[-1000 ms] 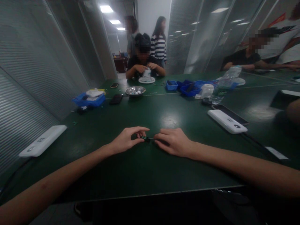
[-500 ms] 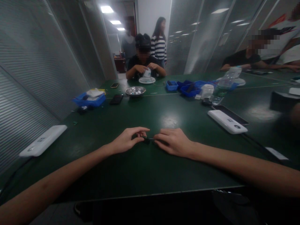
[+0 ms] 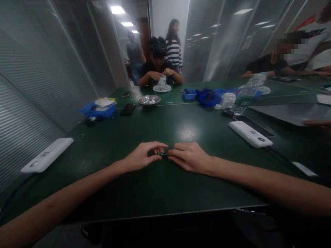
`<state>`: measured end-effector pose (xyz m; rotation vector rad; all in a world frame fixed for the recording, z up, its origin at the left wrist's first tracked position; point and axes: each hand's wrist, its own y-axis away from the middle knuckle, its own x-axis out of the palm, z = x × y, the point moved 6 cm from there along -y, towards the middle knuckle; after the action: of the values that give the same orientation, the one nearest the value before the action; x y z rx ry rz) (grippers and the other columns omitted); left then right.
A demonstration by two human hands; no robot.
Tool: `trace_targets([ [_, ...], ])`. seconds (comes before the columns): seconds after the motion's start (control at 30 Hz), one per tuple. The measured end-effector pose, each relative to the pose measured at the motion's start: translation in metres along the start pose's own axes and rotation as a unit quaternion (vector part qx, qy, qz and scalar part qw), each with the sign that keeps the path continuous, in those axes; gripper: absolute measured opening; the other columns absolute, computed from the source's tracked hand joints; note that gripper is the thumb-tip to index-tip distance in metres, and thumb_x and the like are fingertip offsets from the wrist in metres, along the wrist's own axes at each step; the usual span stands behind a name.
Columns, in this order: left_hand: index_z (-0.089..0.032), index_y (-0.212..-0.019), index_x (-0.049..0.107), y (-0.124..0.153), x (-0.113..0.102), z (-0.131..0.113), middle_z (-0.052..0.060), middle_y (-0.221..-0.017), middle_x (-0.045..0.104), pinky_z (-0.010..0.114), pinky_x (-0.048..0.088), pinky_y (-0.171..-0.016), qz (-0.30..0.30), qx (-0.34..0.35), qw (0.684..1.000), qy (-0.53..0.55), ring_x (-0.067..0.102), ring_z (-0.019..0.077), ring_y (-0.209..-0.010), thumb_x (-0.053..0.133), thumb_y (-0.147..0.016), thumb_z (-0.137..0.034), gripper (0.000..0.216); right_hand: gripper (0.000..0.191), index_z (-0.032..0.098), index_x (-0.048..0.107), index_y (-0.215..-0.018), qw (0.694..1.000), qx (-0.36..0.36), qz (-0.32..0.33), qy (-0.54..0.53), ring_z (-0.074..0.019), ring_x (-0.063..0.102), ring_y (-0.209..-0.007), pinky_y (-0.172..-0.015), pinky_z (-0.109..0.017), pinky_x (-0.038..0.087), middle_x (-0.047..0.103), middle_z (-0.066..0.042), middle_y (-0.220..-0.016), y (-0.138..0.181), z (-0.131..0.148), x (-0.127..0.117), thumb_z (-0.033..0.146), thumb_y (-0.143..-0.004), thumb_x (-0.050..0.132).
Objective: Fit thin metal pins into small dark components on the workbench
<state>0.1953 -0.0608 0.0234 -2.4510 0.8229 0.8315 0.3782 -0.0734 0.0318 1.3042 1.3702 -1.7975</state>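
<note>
My left hand (image 3: 139, 156) rests on the green table (image 3: 144, 193), its thumb and curled fingers closed around a small green piece (image 3: 160, 154) that looks like a circuit board. My right hand (image 3: 192, 156) lies close beside it, fingers pinched together and pointing left at the board's dark end. Its fingertips meet at that end. Whatever is in the right pinch is mostly hidden and too small to name.
White power banks (image 3: 250, 133) (image 3: 48, 155) with cables flank my arms. Beyond stand a metal bowl (image 3: 149, 100), a black phone (image 3: 128, 109), blue bins (image 3: 98, 110) (image 3: 189, 94) and a plastic bottle (image 3: 244, 100). A person (image 3: 160, 65) works opposite on a white fan (image 3: 162, 88).
My hands have drawn closer, and the thin shiny line between them is shorter. At right, a grey sheet now lies on the table beside another person's hand. A standing person at the back has shifted left.
</note>
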Motion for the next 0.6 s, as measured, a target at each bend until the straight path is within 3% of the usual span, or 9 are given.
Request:
trace_targets([
  [0.2, -0.018, -0.139, 0.060, -0.003, 0.009, 0.001, 0.008, -0.112, 0.070, 0.033, 0.052, -0.090, 0.036, -0.027, 0.997, 0.060, 0.066, 0.0186, -0.100, 0.059, -0.100, -0.023, 0.039, 0.027, 0.016, 0.068, -0.116, 1.000, -0.018, 0.000, 0.007, -0.0145, 0.060, -0.076, -0.061, -0.026, 0.041, 0.067, -0.007, -0.095, 0.000, 0.001, 0.003, 0.032, -0.108, 0.047],
  [0.3, -0.018, -0.136, 0.063, -0.003, 0.011, -0.003, 0.008, -0.114, 0.070, 0.033, 0.052, -0.090, 0.022, -0.013, 0.999, 0.033, 0.065, 0.0188, -0.099, 0.061, -0.100, -0.024, 0.037, 0.028, 0.016, 0.067, -0.118, 1.000, -0.012, -0.003, 0.009, -0.0151, 0.060, -0.076, -0.061, -0.026, 0.041, 0.067, -0.006, -0.094, 0.000, 0.001, 0.004, 0.033, -0.108, 0.047],
  [0.6, -0.021, -0.139, 0.058, -0.002, 0.006, -0.003, 0.008, -0.127, 0.065, 0.039, 0.049, -0.101, -0.033, 0.003, 0.996, -0.078, 0.060, 0.0214, -0.115, 0.064, -0.097, -0.019, 0.041, 0.025, 0.017, 0.069, -0.116, 0.991, 0.105, -0.013, -0.079, -0.0133, 0.063, -0.074, -0.063, -0.025, 0.043, 0.068, -0.004, -0.091, -0.004, -0.019, -0.001, 0.032, -0.106, 0.052],
])
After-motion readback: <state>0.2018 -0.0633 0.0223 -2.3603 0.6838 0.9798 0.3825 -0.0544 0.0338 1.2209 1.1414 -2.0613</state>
